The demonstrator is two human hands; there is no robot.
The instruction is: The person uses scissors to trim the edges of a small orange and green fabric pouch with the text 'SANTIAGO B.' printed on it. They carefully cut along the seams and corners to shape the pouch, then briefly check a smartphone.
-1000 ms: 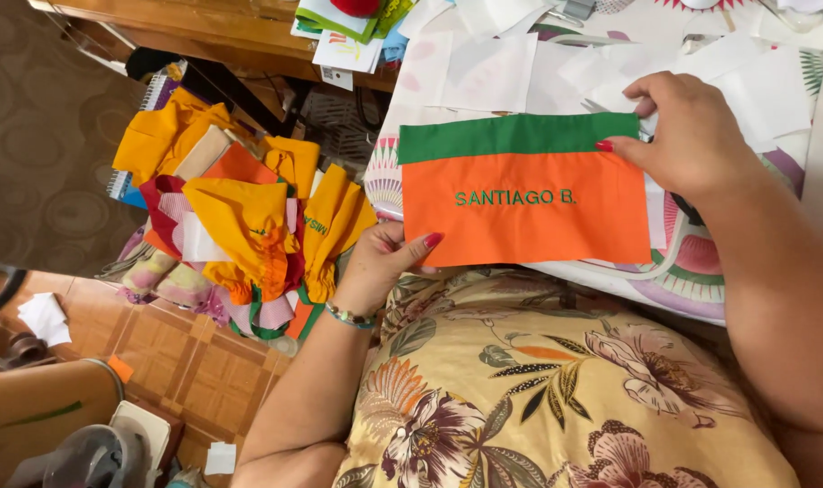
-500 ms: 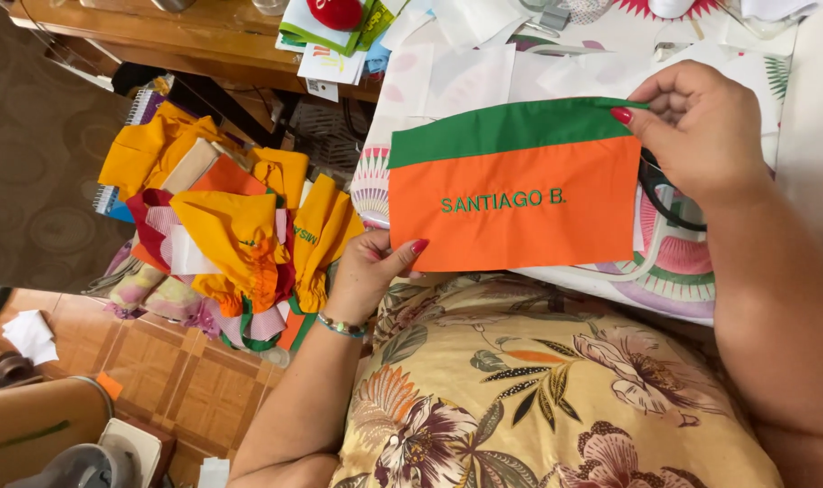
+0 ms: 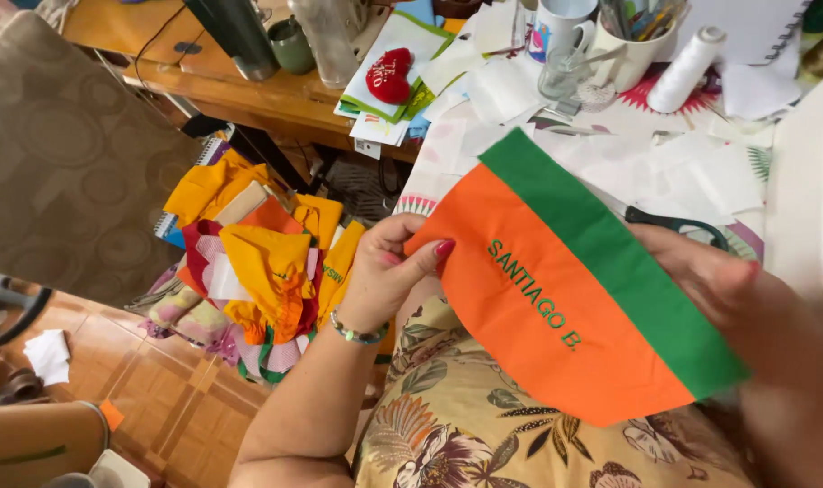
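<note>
I hold up an orange cloth panel (image 3: 520,298) with a green band along its upper edge and green embroidered lettering. It hangs tilted, its right end lower, over my flower-print lap (image 3: 484,434). My left hand (image 3: 389,271) pinches its left corner, thumb on the front. My right hand (image 3: 701,271) grips the right side from behind, partly hidden by the cloth.
A pile of yellow, orange and red cloth pieces (image 3: 258,271) lies on the floor to the left. Black-handled scissors (image 3: 678,226) rest on the paper-strewn table (image 3: 610,154), with mugs (image 3: 561,23), a thread spool (image 3: 687,59), a red heart cushion (image 3: 389,77).
The cloth has tilted clockwise and come closer to the camera. My right hand dropped lower and slid behind the panel; my left hand rose. The view swung up toward the table.
</note>
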